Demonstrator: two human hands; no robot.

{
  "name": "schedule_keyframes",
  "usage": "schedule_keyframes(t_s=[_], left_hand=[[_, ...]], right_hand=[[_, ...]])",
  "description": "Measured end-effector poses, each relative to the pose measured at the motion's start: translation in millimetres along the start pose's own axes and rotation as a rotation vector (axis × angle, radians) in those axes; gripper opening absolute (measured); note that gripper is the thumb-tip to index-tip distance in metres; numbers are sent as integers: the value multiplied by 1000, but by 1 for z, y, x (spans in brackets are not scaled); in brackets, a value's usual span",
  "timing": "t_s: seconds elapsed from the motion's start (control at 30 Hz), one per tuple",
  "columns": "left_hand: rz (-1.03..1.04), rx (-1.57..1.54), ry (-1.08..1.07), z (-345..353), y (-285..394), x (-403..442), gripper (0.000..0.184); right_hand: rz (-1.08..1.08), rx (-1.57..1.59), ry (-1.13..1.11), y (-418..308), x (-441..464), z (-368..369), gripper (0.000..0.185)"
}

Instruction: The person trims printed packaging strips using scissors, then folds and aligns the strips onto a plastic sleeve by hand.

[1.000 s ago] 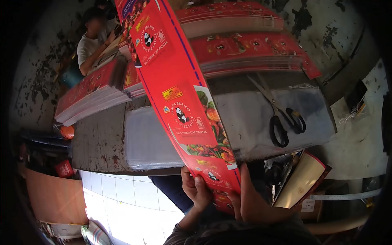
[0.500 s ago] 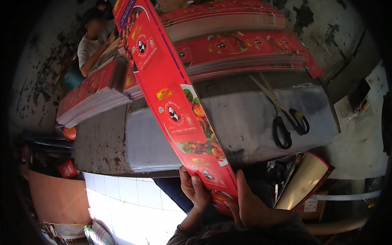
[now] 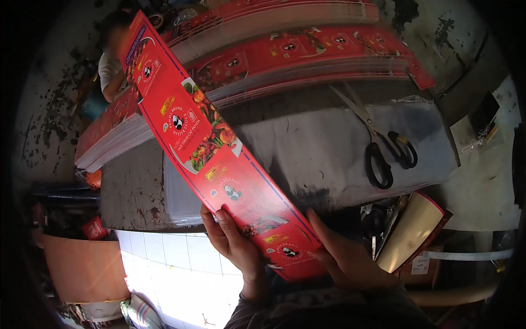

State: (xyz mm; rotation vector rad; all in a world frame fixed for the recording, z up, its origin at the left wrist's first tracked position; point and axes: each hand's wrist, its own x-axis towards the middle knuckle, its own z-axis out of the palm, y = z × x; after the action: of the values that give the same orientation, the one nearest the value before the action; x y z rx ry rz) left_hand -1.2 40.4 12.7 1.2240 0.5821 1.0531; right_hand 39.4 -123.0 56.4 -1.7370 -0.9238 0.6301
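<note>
A long red printed strip (image 3: 241, 178) with panda logos and oyster sauce pictures slants from upper left down to my hands. My left hand (image 3: 235, 244) grips its left edge low down, the thumb lying over the printed face. On the opposite edge, close to the lower end, my right hand (image 3: 350, 257) is closed round the strip, with some fingers hidden behind it. Black-handled scissors (image 3: 372, 131) lie with blades spread on a pile of clear plastic sheets (image 3: 329, 142), to the right of the strip.
Stacks of similar red strips (image 3: 323, 68) fill the back of the dark worktable (image 3: 131, 192), and another stack (image 3: 109, 137) is at the left. A co-worker (image 3: 109, 68) sits beyond it. A cardboard box (image 3: 424, 274) and rolled sheet (image 3: 411, 236) stand below right.
The strip has tilted further left, and its top end has dropped lower in view. My left hand has moved left and slightly up; my right hand has risen slightly. Both still hold the strip.
</note>
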Motion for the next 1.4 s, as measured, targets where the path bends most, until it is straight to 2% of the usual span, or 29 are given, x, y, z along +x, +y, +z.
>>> schedule_keyframes(t_s=[0.17,0.3,0.37,0.4,0.47,0.5,0.53,0.57,0.6,0.67,0.7,0.73,0.83,1.0,1.03,1.1,1.17,1.2,1.3,1.4], left_hand=[[-2,45,109,5,2,11,31],[22,39,103,6,3,9,31],[8,39,110,8,7,9,31],[8,40,112,7,8,7,31],[-6,37,24,4,10,3,42],[-68,-2,29,-5,5,0,50],[-131,-40,34,-15,0,-4,57],[-153,-220,-134,-19,1,-8,71],[-147,-505,-240,-7,10,-10,86],[-56,-515,-334,26,28,-9,105],[-55,-514,-331,22,19,-12,105],[-46,-396,-334,14,3,-14,88],[-70,-296,-338,18,-8,-21,84],[-43,-300,-340,32,-6,-21,99],[67,-386,-466,38,-2,-17,104],[180,-470,-590,43,9,-19,109],[1,-235,-398,47,19,-25,116],[2,-234,-396,45,17,-24,116],[42,-591,-633,40,13,-23,115],[35,-591,-680,39,16,-23,116]], right_hand=[[5,-73,40,3,-4,-5,58],[-16,-91,94,6,-11,-7,54],[-22,-114,182,11,-15,-7,40],[-22,-114,180,12,-16,-5,40],[12,20,427,14,-17,-3,26],[12,20,427,18,-16,-2,26],[51,230,555,25,-15,-1,23],[92,443,678,30,-14,-1,20],[95,444,672,31,-12,-4,20],[151,803,669,35,-6,-10,23],[173,752,652,39,-6,-11,27],[172,750,649,42,-4,-10,27],[157,873,622,50,-4,-11,27],[210,1025,538,57,-8,-18,30],[210,1025,537,58,-8,-18,30],[216,1027,529,59,-8,-18,31],[204,1056,513,58,-7,-18,31],[191,1084,499,57,-6,-18,30],[206,1091,472,56,-6,-21,30],[209,1158,458,58,-7,-20,30]])
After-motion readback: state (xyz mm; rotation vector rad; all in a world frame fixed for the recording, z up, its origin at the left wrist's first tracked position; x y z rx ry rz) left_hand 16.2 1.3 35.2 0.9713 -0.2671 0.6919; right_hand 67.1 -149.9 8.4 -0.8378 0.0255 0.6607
